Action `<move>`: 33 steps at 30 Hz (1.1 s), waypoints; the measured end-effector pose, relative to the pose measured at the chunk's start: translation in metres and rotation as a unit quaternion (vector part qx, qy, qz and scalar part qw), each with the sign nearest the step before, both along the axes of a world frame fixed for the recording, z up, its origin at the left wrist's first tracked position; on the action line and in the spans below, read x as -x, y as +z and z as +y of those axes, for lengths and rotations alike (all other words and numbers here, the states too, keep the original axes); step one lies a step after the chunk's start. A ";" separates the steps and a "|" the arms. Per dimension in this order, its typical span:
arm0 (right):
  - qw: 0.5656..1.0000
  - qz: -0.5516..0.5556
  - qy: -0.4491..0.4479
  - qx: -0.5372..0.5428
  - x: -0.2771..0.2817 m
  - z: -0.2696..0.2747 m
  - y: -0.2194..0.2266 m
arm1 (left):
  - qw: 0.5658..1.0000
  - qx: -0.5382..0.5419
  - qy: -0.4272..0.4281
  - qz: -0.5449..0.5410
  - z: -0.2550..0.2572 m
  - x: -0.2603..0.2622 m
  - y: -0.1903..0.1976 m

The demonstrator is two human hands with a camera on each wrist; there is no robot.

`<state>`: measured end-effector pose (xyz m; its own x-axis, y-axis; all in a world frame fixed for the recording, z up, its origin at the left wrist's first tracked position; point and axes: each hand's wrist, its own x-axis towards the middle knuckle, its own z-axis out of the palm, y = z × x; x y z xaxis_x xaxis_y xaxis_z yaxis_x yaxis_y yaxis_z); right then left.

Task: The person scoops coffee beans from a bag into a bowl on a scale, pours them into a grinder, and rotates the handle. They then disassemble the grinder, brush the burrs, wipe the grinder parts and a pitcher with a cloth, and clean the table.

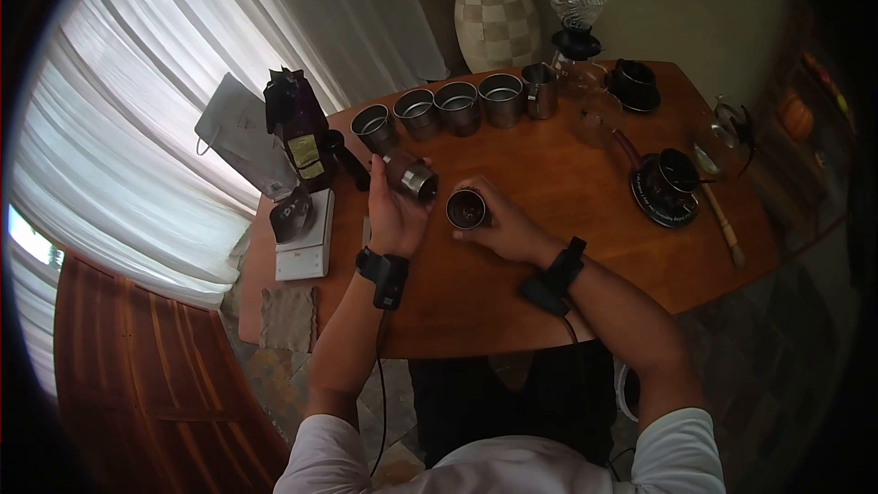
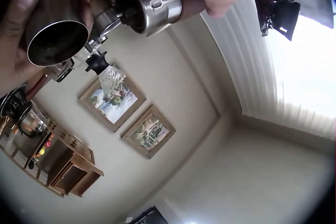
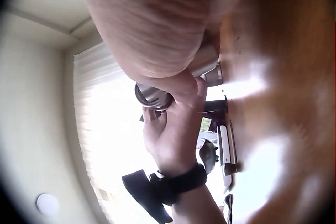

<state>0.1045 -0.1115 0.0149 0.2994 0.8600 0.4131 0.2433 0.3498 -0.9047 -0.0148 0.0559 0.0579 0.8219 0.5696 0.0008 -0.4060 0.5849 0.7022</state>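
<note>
In the head view my left hand (image 1: 395, 220) holds a cylindrical metal hand coffee grinder body (image 1: 418, 183), tilted so its open lower end faces right. My right hand (image 1: 505, 227) grips a small metal catch cup (image 1: 466, 210), its mouth upward and dark inside. The two pieces are apart, side by side above the table. From the left wrist, the grinder's bright metal end (image 2: 160, 6) shows at the top, with the cup (image 2: 56, 43) to its left in the right hand's fingers. In the right wrist view the right hand covers most of the cup.
Several metal cups (image 1: 457, 108) line the table's back edge beside a metal pitcher (image 1: 540, 91). At left stand a white scale (image 1: 304, 252), a dark bag (image 1: 297, 133) and a cloth (image 1: 289, 318). A glass dripper (image 1: 576, 7), dark cup (image 1: 677, 169) and brush (image 1: 727, 229) are to the right.
</note>
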 end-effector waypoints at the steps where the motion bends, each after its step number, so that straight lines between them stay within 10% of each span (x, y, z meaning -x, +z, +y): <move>1: 1.000 0.002 0.003 0.004 0.001 -0.001 0.001 | 1.000 0.010 -0.014 0.007 0.002 0.003 -0.006; 33: 0.980 -0.139 -0.131 0.056 -0.018 -0.004 0.009 | 0.997 0.076 -0.007 -0.006 0.014 -0.004 -0.040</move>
